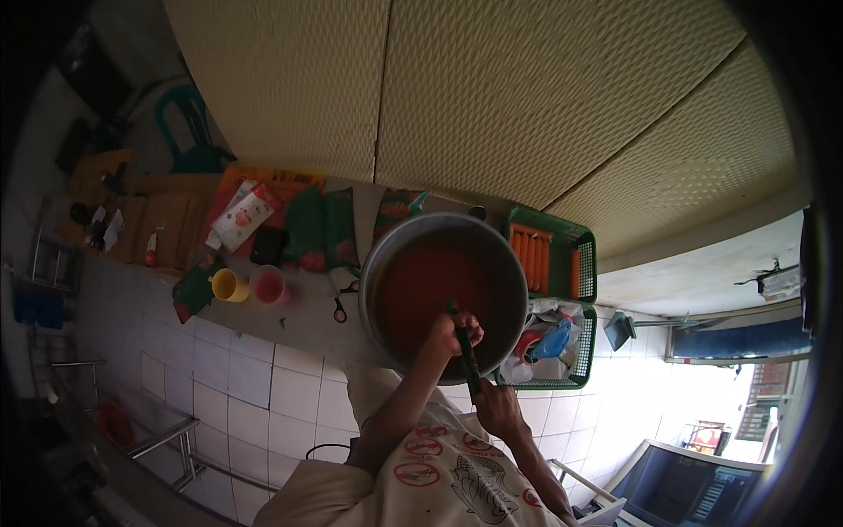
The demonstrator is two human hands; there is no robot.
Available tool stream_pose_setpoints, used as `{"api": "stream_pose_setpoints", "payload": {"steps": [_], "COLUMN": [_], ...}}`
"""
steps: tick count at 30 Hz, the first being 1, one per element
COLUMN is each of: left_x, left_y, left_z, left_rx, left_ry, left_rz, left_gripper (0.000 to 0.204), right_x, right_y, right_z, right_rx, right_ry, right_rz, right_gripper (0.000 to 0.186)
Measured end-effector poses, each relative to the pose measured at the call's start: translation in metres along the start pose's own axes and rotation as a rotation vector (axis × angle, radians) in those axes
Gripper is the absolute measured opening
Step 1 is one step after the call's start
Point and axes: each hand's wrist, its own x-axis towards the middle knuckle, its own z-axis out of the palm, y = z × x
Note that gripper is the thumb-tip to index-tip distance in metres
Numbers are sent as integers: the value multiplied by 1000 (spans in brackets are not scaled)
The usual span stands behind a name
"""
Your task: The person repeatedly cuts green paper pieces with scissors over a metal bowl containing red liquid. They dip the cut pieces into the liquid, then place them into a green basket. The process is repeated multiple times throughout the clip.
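Note:
A large grey metal pot (373,263) stands in front of me, holding a reddish-orange liquid (430,281). Both my hands grip a long dark green stick (468,362) that slants over the near side of the pot. My left hand (458,334) is closed round its upper part, above the liquid. Lower down, my right hand (498,409) wraps round the end closest to my body, just outside the rim. The stick's far end meets the liquid, and whatever is under the surface is hidden.
Right of the pot are a green basket (586,259) of orange tubes and another green basket (581,373) with plastic bags. Scissors (341,307), a yellow cup (230,285), a pink cup (269,285) and green packets (305,224) lie left. A textured wall (492,97) rises behind.

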Motion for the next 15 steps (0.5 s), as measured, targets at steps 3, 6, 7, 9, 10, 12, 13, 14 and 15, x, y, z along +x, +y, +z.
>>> {"api": "stream_pose_setpoints", "payload": {"steps": [3,6,7,9,10,12,13,14,15], "left_x": [3,3,1,-5,-9,-19,-24,-29,-32], "left_y": [0,-2,-4,-8,-9,-16,-21,-26,-31], "left_z": [-5,-9,-8,0,5,15,18,19,17], "left_rx": [-58,-15,-25,-4,-28,-13,38,94,142], "left_ry": [-42,-108,-174,-168,-169,-3,32,68,78], "left_rz": [-28,1,-24,-18,-15,36,61,100,162], "left_gripper": [19,20,17,12,8,8,11,15,18], "right_x": [-7,-11,-12,-8,-3,6,11,16,21], "right_y": [0,-10,-17,-26,-28,-26,-21,-16,-8], "right_z": [1,2,5,9,12,15,17,19,21], "right_rx": [-46,-22,30,250,271,343,316,288,268], "right_ry": [-8,40,97,158,192,230,240,227,218], "right_rz": [-62,-14,61,334,357,417,436,450,456], "right_gripper": [12,16,18,25,26,28,32,32,33]}}
